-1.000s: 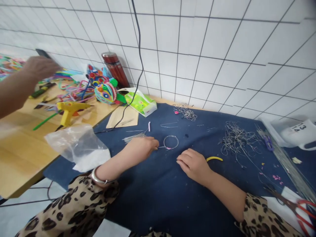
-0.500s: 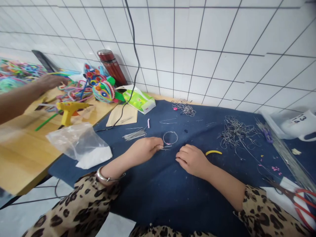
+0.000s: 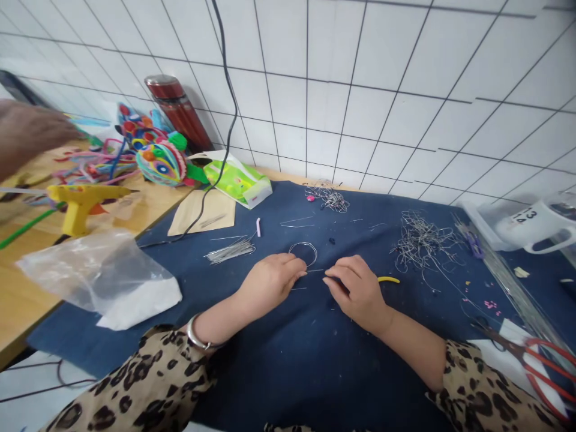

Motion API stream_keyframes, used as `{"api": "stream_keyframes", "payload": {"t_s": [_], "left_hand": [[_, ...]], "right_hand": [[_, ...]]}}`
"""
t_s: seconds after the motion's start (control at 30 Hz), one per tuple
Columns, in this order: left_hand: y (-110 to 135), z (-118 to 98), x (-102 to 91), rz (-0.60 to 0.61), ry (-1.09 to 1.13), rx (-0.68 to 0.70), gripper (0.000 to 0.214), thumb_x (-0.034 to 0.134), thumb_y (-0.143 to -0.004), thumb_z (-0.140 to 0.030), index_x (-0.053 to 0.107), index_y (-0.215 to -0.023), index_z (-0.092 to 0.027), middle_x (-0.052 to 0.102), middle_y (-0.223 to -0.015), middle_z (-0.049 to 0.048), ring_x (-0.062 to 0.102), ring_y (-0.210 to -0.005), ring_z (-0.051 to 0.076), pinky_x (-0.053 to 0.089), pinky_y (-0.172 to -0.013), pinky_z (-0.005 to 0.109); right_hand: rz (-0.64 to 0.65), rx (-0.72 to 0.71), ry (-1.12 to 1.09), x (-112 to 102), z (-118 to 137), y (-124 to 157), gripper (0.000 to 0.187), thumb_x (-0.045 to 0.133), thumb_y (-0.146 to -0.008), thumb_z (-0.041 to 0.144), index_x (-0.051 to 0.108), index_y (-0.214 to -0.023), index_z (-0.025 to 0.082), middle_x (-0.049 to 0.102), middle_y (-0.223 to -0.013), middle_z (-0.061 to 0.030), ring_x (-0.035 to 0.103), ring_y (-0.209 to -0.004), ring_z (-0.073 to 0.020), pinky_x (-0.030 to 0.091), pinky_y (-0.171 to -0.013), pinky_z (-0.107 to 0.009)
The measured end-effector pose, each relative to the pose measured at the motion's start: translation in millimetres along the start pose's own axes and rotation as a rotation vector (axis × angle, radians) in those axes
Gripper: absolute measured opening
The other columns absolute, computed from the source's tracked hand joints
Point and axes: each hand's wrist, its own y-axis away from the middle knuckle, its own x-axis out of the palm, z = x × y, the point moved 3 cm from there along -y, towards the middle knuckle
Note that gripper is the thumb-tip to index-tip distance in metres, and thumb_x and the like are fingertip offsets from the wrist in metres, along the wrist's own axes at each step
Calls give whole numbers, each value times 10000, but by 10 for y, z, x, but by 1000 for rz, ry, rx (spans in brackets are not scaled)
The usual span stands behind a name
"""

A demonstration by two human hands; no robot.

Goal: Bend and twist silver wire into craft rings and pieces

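My left hand (image 3: 272, 279) is closed in a pinch on a short, thin piece of wire (image 3: 315, 271). That wire stretches across the gap to my right hand (image 3: 357, 291), whose thumb and forefinger are pinched at its other end. Just behind my left fingertips lies a thin wire ring (image 3: 315, 252), partly hidden by the hand. Another straight piece of wire (image 3: 299, 288) rests on the dark blue cloth (image 3: 315, 366) below. A bundle of cut wires (image 3: 231, 251) lies left of my left hand. Beside my right hand is a yellow curved piece (image 3: 389, 279).
Tangled wire (image 3: 423, 240) lies right, near scissors (image 3: 526, 354) and a white mug (image 3: 535, 225). At left are a plastic bag (image 3: 103, 270), a yellow glue gun (image 3: 81, 204), a red flask (image 3: 180, 111) and another person's hand (image 3: 31, 135). A black cable (image 3: 231, 90) hangs down.
My hands have come closer together, and a wire now spans between their fingertips. The view has shifted, so the objects on the left sit further left. The other person's hand has moved left in view.
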Motion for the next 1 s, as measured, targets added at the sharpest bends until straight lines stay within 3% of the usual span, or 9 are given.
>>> {"api": "stream_keyframes", "payload": {"t_s": [0.1,0.23,0.43,0.6,1.0], "left_hand": [[10,-87,7,2,-66,88,255,346,-916,-242,592,-912,-174,594,-782,55,557,-791,182,420,-736,317],[10,-142,41,1,-69,163,261,346,-917,-240,597,-907,-169,597,-759,52,557,-763,172,409,-708,306],[9,-103,-4,-33,-208,201,238,379,-899,-186,599,-991,-190,617,-839,61,552,-827,186,374,-722,325],[1,-200,-14,-13,-379,216,202,408,-886,-175,598,-951,-177,600,-849,73,512,-839,213,359,-732,354],[-182,-417,-48,-25,-540,277,137,444,-852,-118,576,-825,-145,568,-781,78,498,-786,226,356,-704,366]], "right_hand": [[27,-68,104,13,20,-19,188,481,-869,231,586,-1017,179,574,-914,-74,478,-846,-184,380,-777,-348],[140,-148,224,77,29,-2,184,436,-894,210,618,-924,196,580,-810,-49,456,-793,-176,325,-718,-337],[137,-98,258,76,-15,-12,205,421,-896,183,622,-934,195,573,-772,-45,449,-799,-175,295,-725,-328],[182,-90,331,90,18,-27,235,392,-890,146,612,-959,191,566,-774,-57,424,-805,-190,278,-725,-336],[272,-49,460,-5,44,-162,183,416,-873,156,568,-771,164,543,-758,-56,422,-786,-195,300,-705,-328]]}}
